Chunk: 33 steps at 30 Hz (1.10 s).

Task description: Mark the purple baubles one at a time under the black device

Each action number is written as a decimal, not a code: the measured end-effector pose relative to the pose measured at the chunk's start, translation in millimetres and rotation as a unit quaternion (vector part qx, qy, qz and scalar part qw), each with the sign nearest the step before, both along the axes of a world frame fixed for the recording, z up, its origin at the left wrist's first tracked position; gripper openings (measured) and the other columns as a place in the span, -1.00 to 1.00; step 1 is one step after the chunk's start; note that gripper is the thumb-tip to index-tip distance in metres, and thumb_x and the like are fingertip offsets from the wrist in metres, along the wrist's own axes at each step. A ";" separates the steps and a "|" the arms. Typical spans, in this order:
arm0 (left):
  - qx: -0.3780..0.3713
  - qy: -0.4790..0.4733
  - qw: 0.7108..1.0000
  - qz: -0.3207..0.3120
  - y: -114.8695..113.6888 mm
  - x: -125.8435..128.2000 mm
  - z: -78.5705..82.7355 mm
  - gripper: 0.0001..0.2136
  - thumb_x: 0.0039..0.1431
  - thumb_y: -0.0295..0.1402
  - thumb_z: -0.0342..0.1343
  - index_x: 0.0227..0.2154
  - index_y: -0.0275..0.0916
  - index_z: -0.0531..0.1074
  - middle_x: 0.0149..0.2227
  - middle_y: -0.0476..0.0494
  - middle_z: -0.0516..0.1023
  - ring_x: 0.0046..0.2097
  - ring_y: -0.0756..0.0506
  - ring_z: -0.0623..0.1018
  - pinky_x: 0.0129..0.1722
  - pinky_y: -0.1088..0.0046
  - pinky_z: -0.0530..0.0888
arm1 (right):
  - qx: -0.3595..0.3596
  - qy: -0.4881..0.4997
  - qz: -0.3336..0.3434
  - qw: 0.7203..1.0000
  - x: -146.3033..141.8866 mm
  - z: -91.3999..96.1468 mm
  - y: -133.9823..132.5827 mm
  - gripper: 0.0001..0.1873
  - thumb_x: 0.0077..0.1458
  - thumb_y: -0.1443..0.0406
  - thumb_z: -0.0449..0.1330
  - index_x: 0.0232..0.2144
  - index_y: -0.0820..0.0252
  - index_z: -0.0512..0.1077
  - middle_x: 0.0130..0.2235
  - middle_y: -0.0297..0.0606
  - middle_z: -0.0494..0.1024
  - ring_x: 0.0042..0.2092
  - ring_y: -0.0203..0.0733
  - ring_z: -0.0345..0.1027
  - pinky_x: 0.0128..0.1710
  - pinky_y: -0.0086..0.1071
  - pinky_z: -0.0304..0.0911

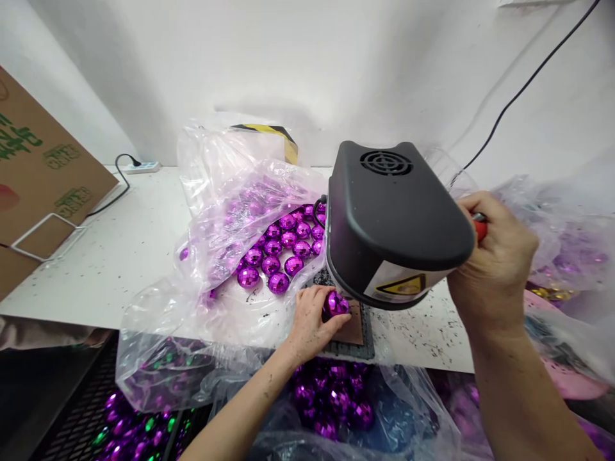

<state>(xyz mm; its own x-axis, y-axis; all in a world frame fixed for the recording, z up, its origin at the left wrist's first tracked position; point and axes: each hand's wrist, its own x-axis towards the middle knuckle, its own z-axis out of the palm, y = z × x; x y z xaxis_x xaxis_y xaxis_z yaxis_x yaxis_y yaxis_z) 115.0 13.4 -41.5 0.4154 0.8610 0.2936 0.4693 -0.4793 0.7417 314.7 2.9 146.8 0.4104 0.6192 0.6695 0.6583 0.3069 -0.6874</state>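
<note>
Between the fingers and thumb of my left hand (312, 320) is a shiny purple faceted ball (336, 305), held low over a brown pad (352, 328) on a dark mat. My right hand (500, 262) wraps round a red-ended handle (479, 226) at the right side of a black machine (394, 218). That machine has a round vent on top and a yellow warning label (401, 282) on its front. Its body hides whatever lies behind and beneath it. Just left of it, more purple balls (272, 247) spill from a clear plastic bag (216, 237) on the white table.
Below the table edge, a plastic-lined container holds purple balls (336, 397), and a black crate (139, 429) holds purple and green ones. A cardboard box (48, 173) and power strip (141, 168) are at left. Bags and a pink basin (571, 378) sit right. Dark flakes litter the white table (158, 237).
</note>
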 end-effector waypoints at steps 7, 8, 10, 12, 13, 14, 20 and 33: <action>0.030 -0.035 0.999 -0.019 -8.9 5.4 -9.2 -0.60 0.24 -0.26 0.23 0.10 -0.21 0.36 0.10 -0.29 0.50 0.18 -0.32 0.43 0.25 -0.04 0.26 | -0.001 -0.003 -0.012 1.000 -2.8 2.1 -1.0 -0.59 0.17 0.06 0.20 -0.50 0.29 0.35 -0.51 -0.33 0.28 -0.43 -0.47 0.08 -0.47 -0.54 -0.02; 0.029 -0.040 0.999 -0.022 -9.2 5.4 -10.7 -0.59 0.26 -0.26 0.22 0.12 -0.22 0.34 0.09 -0.29 0.50 0.18 -0.32 0.43 0.27 -0.06 0.23 | -0.002 0.000 -0.010 1.000 -2.7 2.3 -1.5 -0.60 0.16 0.06 0.21 -0.50 0.28 0.35 -0.50 -0.34 0.28 -0.43 -0.47 0.08 -0.46 -0.55 -0.01; 0.030 -0.044 0.998 -0.030 -9.0 5.2 -13.3 -0.59 0.29 -0.24 0.19 0.14 -0.23 0.31 0.09 -0.30 0.50 0.19 -0.32 0.42 0.32 -0.11 0.15 | -0.006 0.004 -0.006 1.000 -1.7 2.9 -2.3 -0.62 0.16 0.07 0.22 -0.48 0.29 0.36 -0.49 -0.34 0.30 -0.42 -0.47 0.09 -0.46 -0.55 0.00; 0.032 -0.041 0.998 -0.035 -8.6 5.0 -14.7 -0.58 0.30 -0.24 0.19 0.14 -0.24 0.30 0.09 -0.31 0.50 0.20 -0.32 0.41 0.35 -0.13 0.10 | -0.014 0.009 0.000 1.000 -0.5 3.6 -2.9 -0.62 0.17 0.08 0.22 -0.47 0.29 0.37 -0.49 -0.34 0.31 -0.42 -0.48 0.11 -0.45 -0.55 0.02; 0.032 -0.039 0.998 -0.035 -8.5 5.1 -14.9 -0.59 0.30 -0.24 0.19 0.14 -0.23 0.30 0.09 -0.30 0.50 0.20 -0.32 0.41 0.35 -0.12 0.09 | -0.017 0.009 0.004 1.000 -0.1 3.6 -3.5 -0.62 0.18 0.08 0.22 -0.47 0.29 0.38 -0.49 -0.34 0.32 -0.42 -0.48 0.13 -0.45 -0.55 0.03; 0.030 -0.036 0.998 -0.033 -8.4 5.2 -14.8 -0.59 0.30 -0.24 0.19 0.14 -0.23 0.30 0.10 -0.30 0.50 0.20 -0.32 0.41 0.36 -0.12 0.09 | -0.014 0.001 0.005 1.000 -0.1 3.0 -4.4 -0.63 0.19 0.09 0.21 -0.47 0.29 0.39 -0.49 -0.34 0.33 -0.42 -0.48 0.13 -0.44 -0.55 0.04; 0.010 -0.024 0.999 -0.036 -9.2 5.8 -11.3 -0.63 0.31 -0.27 0.16 0.11 -0.20 0.30 0.05 -0.25 0.51 0.14 -0.28 0.45 0.38 -0.13 0.04 | 0.105 -0.139 -0.051 0.983 -8.1 -20.5 -31.1 -0.84 0.25 0.28 0.19 -0.38 0.22 0.42 -0.51 -0.42 0.30 -0.51 -0.52 0.08 -0.51 -0.53 0.01; -0.013 -0.028 0.998 -0.049 -11.2 4.6 -14.8 -0.63 0.30 -0.33 0.12 0.14 -0.18 0.30 0.12 -0.28 0.47 0.20 -0.29 0.41 0.39 -0.12 0.06 | 0.067 -0.159 -0.025 0.985 -19.2 -50.2 -66.5 -0.91 0.20 0.39 0.11 -0.38 0.17 0.33 -0.44 -0.30 0.31 -0.33 -0.27 0.33 -0.29 -0.26 0.29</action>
<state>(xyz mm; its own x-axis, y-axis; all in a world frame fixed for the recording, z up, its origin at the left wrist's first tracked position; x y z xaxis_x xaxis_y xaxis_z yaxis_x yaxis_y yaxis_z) 119.6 2.1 -56.3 0.4810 0.8248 0.2972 0.3786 -0.5011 0.7782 295.4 -63.6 96.6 0.1943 0.5011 0.8433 0.8502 0.3428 -0.3996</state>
